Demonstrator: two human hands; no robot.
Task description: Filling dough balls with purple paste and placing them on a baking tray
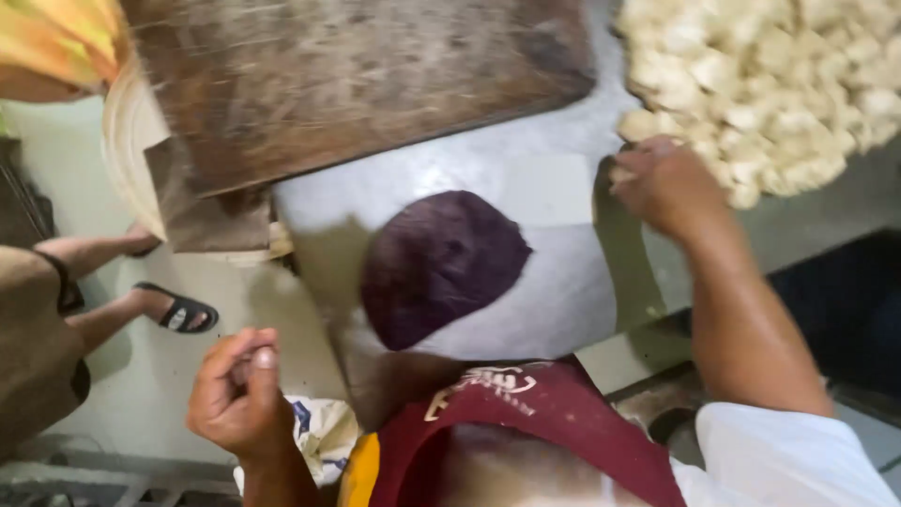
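A flat dark purple round of dough (pixel 439 265) lies on the grey metal work surface (pixel 554 188) in front of me. My right hand (pixel 663 184) reaches to the edge of a heap of pale dough pieces (pixel 779 84) at the top right and touches one of them; whether it grips a piece is blurred. My left hand (pixel 236 394) hangs off the table's left side over the floor, fingers curled loosely with nothing in them. I wear a maroon apron (pixel 526 422) and a white sleeve.
A large worn wooden board (pixel 347 75) lies at the back of the table. At left another person's sandalled feet (pixel 178 312) stand on the pale floor. A printed sack (pixel 319 432) lies below my left hand.
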